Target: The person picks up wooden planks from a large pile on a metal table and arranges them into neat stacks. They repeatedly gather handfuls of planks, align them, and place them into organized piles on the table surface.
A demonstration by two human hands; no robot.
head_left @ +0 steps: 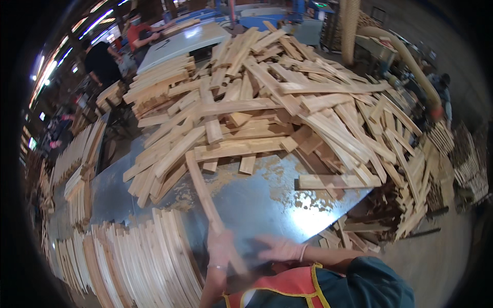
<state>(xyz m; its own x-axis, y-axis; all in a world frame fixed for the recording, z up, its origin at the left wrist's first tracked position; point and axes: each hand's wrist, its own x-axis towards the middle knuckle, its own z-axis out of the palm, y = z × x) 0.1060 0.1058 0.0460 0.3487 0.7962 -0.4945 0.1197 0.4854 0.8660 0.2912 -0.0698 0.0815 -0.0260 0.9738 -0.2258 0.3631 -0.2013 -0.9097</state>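
A long, narrow wooden slat (203, 192) slants across the metal tabletop (251, 205), its far end against the big pile of loose boards (241, 133). My left hand (221, 247) grips this slat near its close end, which reaches back toward my red and dark apron (290, 282). To the right of it, my right hand (280, 249) hovers near the table's front edge. It is blurred, but its fingers look stretched out and apart, with nothing seen in them. Just left of my left hand stands a row of slats (159, 251) packed side by side on edge.
One short board (334, 181) lies at the table's right side. More boards (405, 205) spill off that edge toward the floor. Sawdust (277, 177) is scattered over the metal. Farther back, a person in red (137, 36) works at a pale table (185, 43); ribbed hoses (351, 31) hang at the right.
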